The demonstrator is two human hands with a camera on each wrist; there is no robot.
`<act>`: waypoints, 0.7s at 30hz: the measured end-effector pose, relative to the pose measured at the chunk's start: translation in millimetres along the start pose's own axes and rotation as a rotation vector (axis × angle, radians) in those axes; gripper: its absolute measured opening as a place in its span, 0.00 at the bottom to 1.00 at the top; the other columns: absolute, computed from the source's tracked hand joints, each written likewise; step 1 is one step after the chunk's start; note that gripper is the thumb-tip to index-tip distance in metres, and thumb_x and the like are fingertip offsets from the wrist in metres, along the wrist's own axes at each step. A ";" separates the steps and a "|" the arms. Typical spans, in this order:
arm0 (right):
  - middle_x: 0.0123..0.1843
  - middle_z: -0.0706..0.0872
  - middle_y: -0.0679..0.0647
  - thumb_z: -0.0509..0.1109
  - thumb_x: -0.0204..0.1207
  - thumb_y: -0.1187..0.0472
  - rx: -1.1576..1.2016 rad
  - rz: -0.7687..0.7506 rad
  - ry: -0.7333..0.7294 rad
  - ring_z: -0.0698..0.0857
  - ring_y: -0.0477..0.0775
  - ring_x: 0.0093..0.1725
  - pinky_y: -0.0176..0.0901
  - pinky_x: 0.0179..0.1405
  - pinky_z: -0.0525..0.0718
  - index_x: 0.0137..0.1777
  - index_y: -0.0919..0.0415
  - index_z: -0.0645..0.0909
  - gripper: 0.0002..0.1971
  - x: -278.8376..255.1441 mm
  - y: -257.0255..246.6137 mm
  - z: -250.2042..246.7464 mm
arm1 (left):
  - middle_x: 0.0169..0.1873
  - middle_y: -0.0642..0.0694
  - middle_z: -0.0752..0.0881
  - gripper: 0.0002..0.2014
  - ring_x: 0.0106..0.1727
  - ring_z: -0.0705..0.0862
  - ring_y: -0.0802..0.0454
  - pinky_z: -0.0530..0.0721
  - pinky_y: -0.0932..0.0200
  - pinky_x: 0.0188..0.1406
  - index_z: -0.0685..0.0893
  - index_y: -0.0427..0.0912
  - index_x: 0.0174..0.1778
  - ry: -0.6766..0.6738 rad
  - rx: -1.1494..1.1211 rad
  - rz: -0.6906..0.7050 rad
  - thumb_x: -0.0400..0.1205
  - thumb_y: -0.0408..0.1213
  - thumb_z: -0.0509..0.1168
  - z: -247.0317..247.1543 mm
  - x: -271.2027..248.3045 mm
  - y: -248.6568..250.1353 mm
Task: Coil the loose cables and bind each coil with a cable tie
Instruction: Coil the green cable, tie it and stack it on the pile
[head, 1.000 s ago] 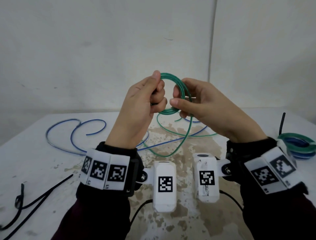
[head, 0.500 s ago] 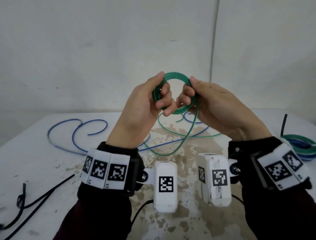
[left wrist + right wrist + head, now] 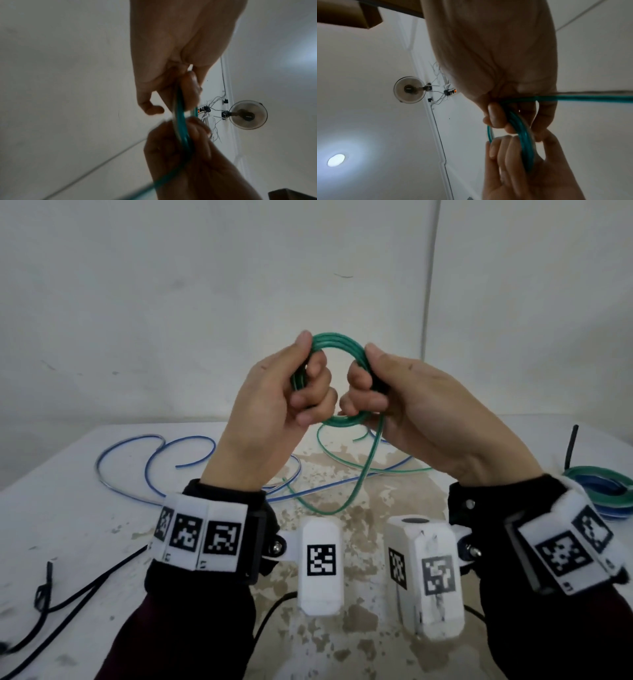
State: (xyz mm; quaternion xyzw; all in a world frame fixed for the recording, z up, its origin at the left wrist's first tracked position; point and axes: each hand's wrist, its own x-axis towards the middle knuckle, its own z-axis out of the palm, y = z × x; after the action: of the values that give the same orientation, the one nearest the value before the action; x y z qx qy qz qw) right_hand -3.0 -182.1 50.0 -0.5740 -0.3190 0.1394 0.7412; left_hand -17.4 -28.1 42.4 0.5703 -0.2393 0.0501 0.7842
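I hold a green cable coil (image 3: 337,343) upright above the table, its several turns bunched together. My left hand (image 3: 303,371) grips the coil's left side, thumb at the top and fingers curled through the ring. Fingers and thumb of my right hand (image 3: 368,374) grip the right side. The green tail (image 3: 368,463) hangs from the right hand to the table. In the left wrist view the left hand (image 3: 173,83) and green coil (image 3: 180,121) are blurred. The right wrist view shows the right hand (image 3: 501,108) curled round the green coil (image 3: 524,146).
A loose blue cable (image 3: 154,446) curls across the table (image 3: 85,525) at the left. Black cable ties (image 3: 72,599) lie at the front left. Finished green and blue coils (image 3: 606,491) sit at the right edge beside an upright black tie (image 3: 571,446).
Both hands have lifted the coil a little. My right hand has shifted from pinching its lower part to gripping its right side, thumb near the top. The tail loop on the table is slightly shorter.
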 end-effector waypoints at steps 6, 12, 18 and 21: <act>0.22 0.76 0.46 0.51 0.87 0.55 -0.175 0.034 0.050 0.76 0.49 0.30 0.38 0.42 0.81 0.37 0.62 0.76 0.21 0.6 5.3 -5.7 | 0.23 0.49 0.53 0.18 0.22 0.55 0.56 0.53 0.62 0.25 0.70 0.41 0.31 0.027 0.285 -0.006 0.88 0.40 0.51 -2.1 -4.3 -0.6; 0.22 0.73 0.47 0.50 0.88 0.56 -0.063 0.022 0.018 0.74 0.51 0.33 0.34 0.40 0.82 0.36 0.61 0.74 0.20 4.5 11.4 -2.7 | 0.15 0.55 0.60 0.18 0.18 0.56 0.56 0.55 0.56 0.31 0.72 0.39 0.31 0.128 0.219 -0.036 0.87 0.41 0.54 0.1 -1.3 0.3; 0.20 0.69 0.45 0.52 0.87 0.54 -0.230 0.048 0.028 0.75 0.48 0.27 0.38 0.40 0.80 0.35 0.61 0.75 0.21 3.1 11.2 -6.9 | 0.18 0.52 0.62 0.16 0.19 0.56 0.55 0.57 0.61 0.27 0.71 0.36 0.34 -0.033 0.419 -0.091 0.86 0.41 0.53 -2.0 -7.4 2.0; 0.25 0.79 0.50 0.50 0.87 0.54 -0.164 0.052 0.018 0.80 0.49 0.34 0.43 0.47 0.85 0.39 0.62 0.80 0.22 2.4 8.3 -9.3 | 0.25 0.42 0.54 0.16 0.22 0.53 0.53 0.54 0.62 0.24 0.72 0.37 0.34 0.037 0.356 0.023 0.87 0.40 0.53 -2.6 -4.9 -0.4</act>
State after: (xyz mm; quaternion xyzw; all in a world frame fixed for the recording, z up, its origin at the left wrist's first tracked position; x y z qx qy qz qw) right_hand 6.0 -185.3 41.7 -0.6420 -0.3078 0.1267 0.6907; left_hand -20.8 -24.9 39.4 0.6962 -0.2188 0.1112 0.6746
